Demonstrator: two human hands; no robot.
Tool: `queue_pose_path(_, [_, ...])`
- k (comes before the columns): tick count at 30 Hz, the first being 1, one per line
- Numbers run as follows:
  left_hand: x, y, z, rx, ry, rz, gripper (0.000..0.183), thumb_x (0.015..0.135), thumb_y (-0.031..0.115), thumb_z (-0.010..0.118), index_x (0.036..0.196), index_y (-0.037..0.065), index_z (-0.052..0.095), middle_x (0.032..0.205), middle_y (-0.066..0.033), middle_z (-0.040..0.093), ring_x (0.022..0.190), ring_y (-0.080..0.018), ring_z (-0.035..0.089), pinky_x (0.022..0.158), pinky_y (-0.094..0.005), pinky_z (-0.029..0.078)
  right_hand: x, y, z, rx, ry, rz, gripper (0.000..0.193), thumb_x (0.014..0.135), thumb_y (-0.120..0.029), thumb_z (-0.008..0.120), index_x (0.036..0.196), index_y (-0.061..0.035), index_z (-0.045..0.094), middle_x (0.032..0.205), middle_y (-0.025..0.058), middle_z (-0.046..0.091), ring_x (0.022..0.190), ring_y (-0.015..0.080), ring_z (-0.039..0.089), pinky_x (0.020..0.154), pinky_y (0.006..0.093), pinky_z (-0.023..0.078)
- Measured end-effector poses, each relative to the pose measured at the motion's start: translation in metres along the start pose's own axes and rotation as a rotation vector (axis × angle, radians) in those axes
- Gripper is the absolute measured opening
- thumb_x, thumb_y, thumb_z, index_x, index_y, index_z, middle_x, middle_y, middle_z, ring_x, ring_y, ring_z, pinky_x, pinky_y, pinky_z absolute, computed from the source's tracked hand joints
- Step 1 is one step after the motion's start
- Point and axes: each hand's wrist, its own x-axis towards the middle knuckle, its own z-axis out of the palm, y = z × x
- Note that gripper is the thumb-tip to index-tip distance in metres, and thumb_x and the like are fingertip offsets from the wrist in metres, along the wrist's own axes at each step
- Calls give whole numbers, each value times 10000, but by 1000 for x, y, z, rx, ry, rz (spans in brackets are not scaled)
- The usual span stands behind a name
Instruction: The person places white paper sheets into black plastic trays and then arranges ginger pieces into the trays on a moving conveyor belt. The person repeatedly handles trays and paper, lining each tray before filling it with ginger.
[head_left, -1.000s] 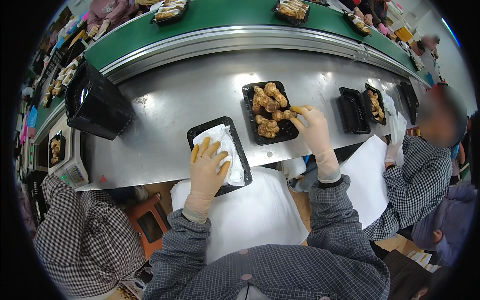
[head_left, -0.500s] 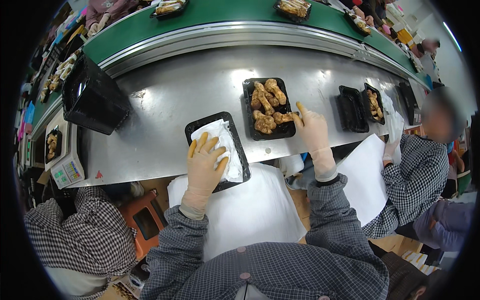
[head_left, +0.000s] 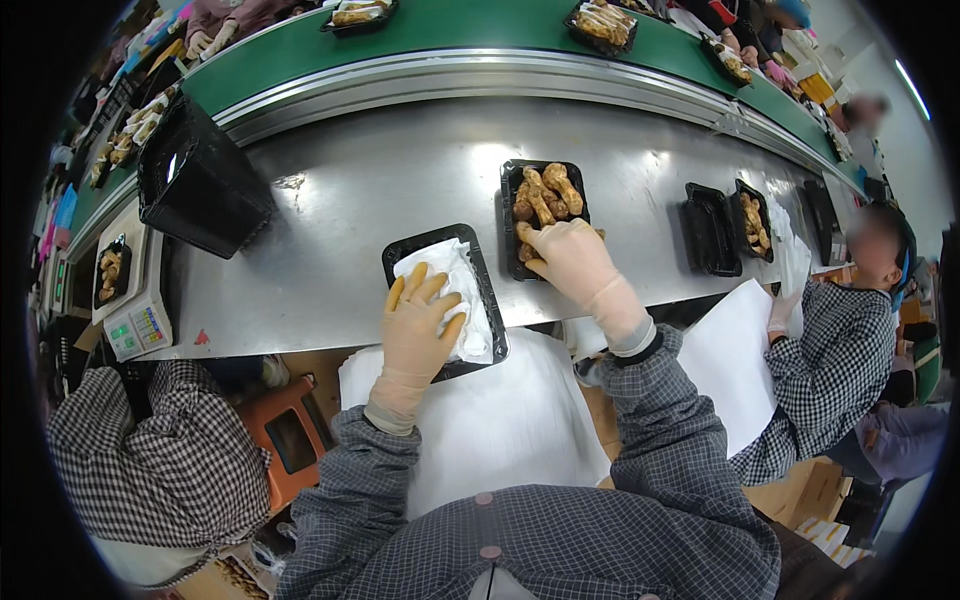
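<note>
My left hand [head_left: 420,325] lies with its fingers spread on a crumpled white paper liner [head_left: 470,300] inside a black plastic tray [head_left: 493,290], at the table's front edge. Beyond it to the right stands a second black tray [head_left: 512,172] holding several brown-and-cream mushrooms [head_left: 562,186]. My right hand [head_left: 580,262] reaches over the near half of that tray. Its thumb and fingers are curled round a mushroom, which the hand largely hides. Both hands wear pale gloves with yellowish fingertips.
A stack of black trays [head_left: 205,190] stands at the left, beside a scale [head_left: 140,320] carrying a mushroom tray. At the right are an empty black tray [head_left: 712,230] and a filled one [head_left: 752,220]. Behind the steel table [head_left: 400,140] runs a green conveyor [head_left: 450,30]. A co-worker [head_left: 840,340] sits at the right.
My right hand has moved left from beside the mushroom tray to over its near half, fingers now curled onto the mushrooms. My left hand stays on the paper liner.
</note>
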Motion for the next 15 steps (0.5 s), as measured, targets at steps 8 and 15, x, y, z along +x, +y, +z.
queue_pose_path(8, [0,-4,-7,-12,9,6,208,793,184,741,981,98,726,1214,-117,630,1300,-361,487,1091,-531,328,-33,16,-24,1150,131,490,386,900,-44,635,1279,3,575,1017,27,663,981,136,623,893,273,493])
queue_pose_path(15, [-2,-5,-14,-50,-18,-33,195,814,190,717,995,118,730,1229,-93,635,1305,-330,490,1102,-505,327,-40,-59,-15,882,127,138,320,822,-20,672,1131,-62,601,1029,87,688,945,239,672,871,336,502])
